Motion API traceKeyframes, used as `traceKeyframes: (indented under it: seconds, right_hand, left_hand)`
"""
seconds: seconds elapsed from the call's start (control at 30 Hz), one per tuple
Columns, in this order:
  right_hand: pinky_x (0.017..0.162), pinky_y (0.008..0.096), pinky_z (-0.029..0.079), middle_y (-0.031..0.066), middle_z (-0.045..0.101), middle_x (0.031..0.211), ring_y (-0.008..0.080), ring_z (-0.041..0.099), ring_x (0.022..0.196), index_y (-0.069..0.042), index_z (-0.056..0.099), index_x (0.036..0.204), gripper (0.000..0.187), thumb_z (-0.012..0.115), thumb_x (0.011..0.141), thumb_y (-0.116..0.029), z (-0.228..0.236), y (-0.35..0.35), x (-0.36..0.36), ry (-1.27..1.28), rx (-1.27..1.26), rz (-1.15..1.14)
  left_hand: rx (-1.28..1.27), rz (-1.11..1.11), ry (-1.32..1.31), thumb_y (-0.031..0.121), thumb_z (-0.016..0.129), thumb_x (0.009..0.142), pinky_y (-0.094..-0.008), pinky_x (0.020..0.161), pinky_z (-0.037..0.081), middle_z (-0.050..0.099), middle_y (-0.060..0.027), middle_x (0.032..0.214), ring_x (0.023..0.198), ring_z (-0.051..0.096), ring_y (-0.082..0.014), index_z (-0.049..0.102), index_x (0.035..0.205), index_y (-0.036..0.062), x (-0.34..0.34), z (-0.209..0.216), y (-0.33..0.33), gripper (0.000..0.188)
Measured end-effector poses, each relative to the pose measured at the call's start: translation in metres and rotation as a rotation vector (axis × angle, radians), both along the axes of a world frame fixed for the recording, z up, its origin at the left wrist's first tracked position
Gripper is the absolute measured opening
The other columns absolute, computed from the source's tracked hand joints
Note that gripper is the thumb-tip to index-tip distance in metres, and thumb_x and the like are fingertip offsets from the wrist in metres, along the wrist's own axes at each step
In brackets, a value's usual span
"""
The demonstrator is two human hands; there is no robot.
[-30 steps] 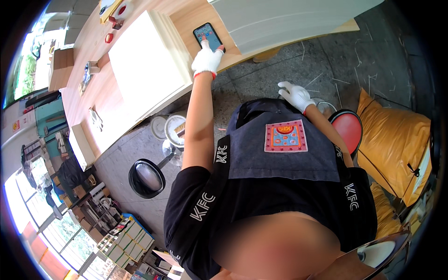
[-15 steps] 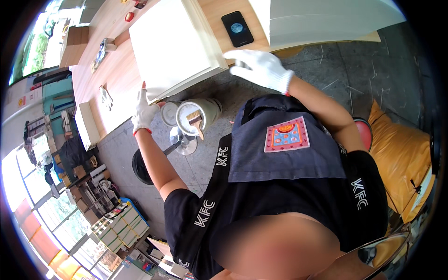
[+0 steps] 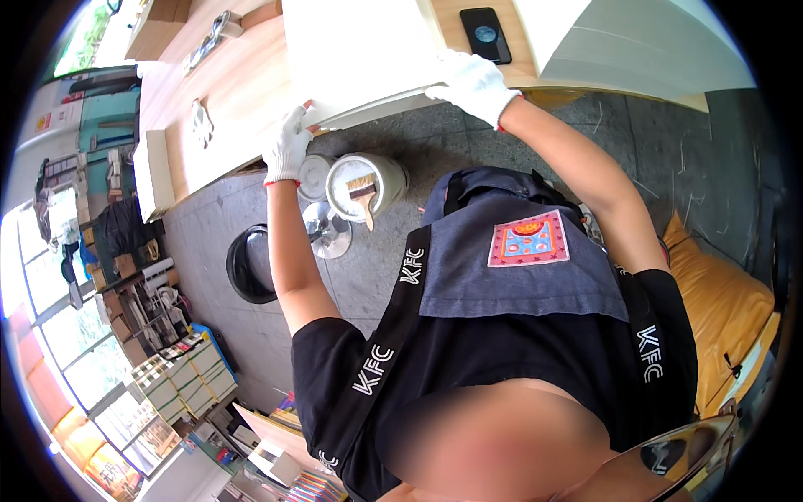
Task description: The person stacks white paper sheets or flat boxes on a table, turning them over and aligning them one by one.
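Observation:
A thick stack of white sheets (image 3: 360, 58) lies on the pale wooden table, with its near edge facing me. At its near left corner is my left hand (image 3: 287, 144), in a white knit glove with bare fingertips showing. Its finger and thumb are apart and touch the corner. My right hand (image 3: 478, 86), also gloved in white, rests against the near right corner, fingers stretched along the side and thumb at the front edge. Neither hand visibly lifts the stack. Just beyond the right hand lies a black phone (image 3: 485, 35) with its screen lit.
Below the table edge stands a white bucket (image 3: 390, 186) with a paintbrush (image 3: 363, 194) across its lid. A smaller tub (image 3: 314, 177) and a black round bin (image 3: 251, 263) are nearby. A spare glove (image 3: 202, 123) lies on the table. Larger white sheets (image 3: 636, 50) rise at right.
The whole view has shifted, with the table sitting higher in it. My right hand has come in against the stack's corner. The left hand's raised finger has lowered to the corner.

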State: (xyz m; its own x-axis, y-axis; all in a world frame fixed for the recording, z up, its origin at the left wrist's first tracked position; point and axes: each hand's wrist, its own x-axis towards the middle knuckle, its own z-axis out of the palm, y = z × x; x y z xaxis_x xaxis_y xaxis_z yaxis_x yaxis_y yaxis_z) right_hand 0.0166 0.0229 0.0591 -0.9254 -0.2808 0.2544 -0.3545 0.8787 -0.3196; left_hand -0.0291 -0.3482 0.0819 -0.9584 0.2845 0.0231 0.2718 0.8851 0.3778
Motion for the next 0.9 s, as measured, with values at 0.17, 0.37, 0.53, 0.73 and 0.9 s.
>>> traceKeyframes:
  seconds: [0.17, 0.37, 0.53, 0.73, 0.9]
  right_hand:
    - [0.070, 0.0392, 0.056, 0.0120, 0.065, 0.097, 0.0304, 0.067, 0.079, -0.011, 0.069, 0.105, 0.034, 0.068, 0.087, -0.040, -0.010, -0.001, 0.002, 0.128, -0.039, 0.075]
    - [0.069, 0.0380, 0.054, 0.0110, 0.065, 0.092, 0.0291, 0.067, 0.078, -0.013, 0.070, 0.105, 0.030, 0.069, 0.087, -0.037, -0.022, 0.006, 0.008, 0.164, -0.152, 0.120]
    - [0.076, 0.0399, 0.054, 0.0130, 0.067, 0.100, 0.0307, 0.067, 0.085, -0.019, 0.067, 0.116, 0.033, 0.064, 0.089, -0.038, -0.015, 0.009, 0.006, -0.016, -0.185, 0.068]
    - [0.077, 0.0405, 0.054, 0.0151, 0.067, 0.101, 0.0317, 0.067, 0.087, -0.017, 0.066, 0.118, 0.037, 0.064, 0.089, -0.041, -0.013, 0.009, 0.005, -0.046, -0.204, 0.070]
    - [0.078, 0.0404, 0.055, 0.0156, 0.067, 0.101, 0.0315, 0.067, 0.088, -0.017, 0.065, 0.119, 0.038, 0.064, 0.090, -0.040, -0.015, 0.010, 0.003, -0.070, -0.183, 0.075]
  left_hand:
    - [0.160, -0.015, -0.142, 0.016, 0.074, 0.084, -0.0391, 0.079, 0.050, 0.068, -0.0147, 0.104, 0.088, 0.066, -0.0299, 0.062, 0.132, 0.0218, -0.008, -0.033, -0.031, 0.049]
    - [0.123, 0.040, -0.098, 0.016, 0.073, 0.085, -0.0367, 0.079, 0.051, 0.071, -0.0164, 0.106, 0.087, 0.069, -0.0281, 0.061, 0.135, 0.0266, -0.002, -0.025, -0.012, 0.053]
    - [0.014, 0.049, -0.083, 0.017, 0.072, 0.086, -0.0365, 0.078, 0.052, 0.072, -0.0162, 0.104, 0.085, 0.069, -0.0287, 0.062, 0.134, 0.0261, 0.003, -0.009, -0.002, 0.050]
    - [-0.040, 0.040, -0.075, 0.022, 0.073, 0.086, -0.0372, 0.077, 0.052, 0.072, -0.0162, 0.102, 0.085, 0.069, -0.0297, 0.063, 0.133, 0.0252, 0.005, -0.002, 0.000, 0.048]
    - [-0.033, 0.023, -0.038, 0.025, 0.075, 0.085, -0.0379, 0.076, 0.052, 0.072, -0.0153, 0.099, 0.084, 0.069, -0.0307, 0.065, 0.130, 0.0240, 0.000, -0.015, -0.007, 0.046]
